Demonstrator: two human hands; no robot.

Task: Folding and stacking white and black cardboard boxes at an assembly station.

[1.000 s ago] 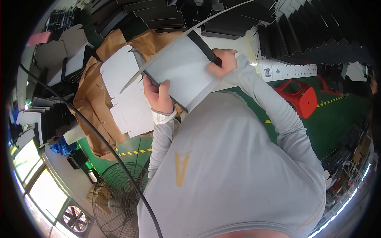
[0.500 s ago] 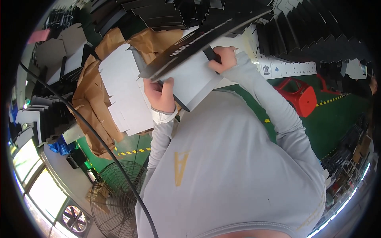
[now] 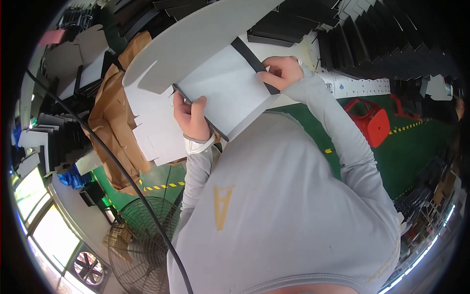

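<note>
A cardboard box (image 3: 223,93), white inside with black side walls, is held in front of my chest. Its wide lid flap (image 3: 200,39) stands open at the far side, pale inner face showing. My left hand (image 3: 193,117) closes round the left wall, thumb inside and fingers outside. On the right wall, my right hand (image 3: 283,73) pinches the black edge between thumb and curled fingers. Left of the box, partly under the lid, lies a flat white cardboard blank (image 3: 154,134) on crumpled brown paper (image 3: 110,130).
Folded black boxes (image 3: 377,44) stand in rows at the far right, with more black boxes (image 3: 281,29) at the back. A red plastic stool (image 3: 374,125) is on the green floor to the right. A black cable (image 3: 117,164) crosses the left side, above a caged fan (image 3: 142,245).
The lid, edge-on with its black outside showing before, has swung back and away, so its pale inner face shows. Both hands keep hold of the side walls.
</note>
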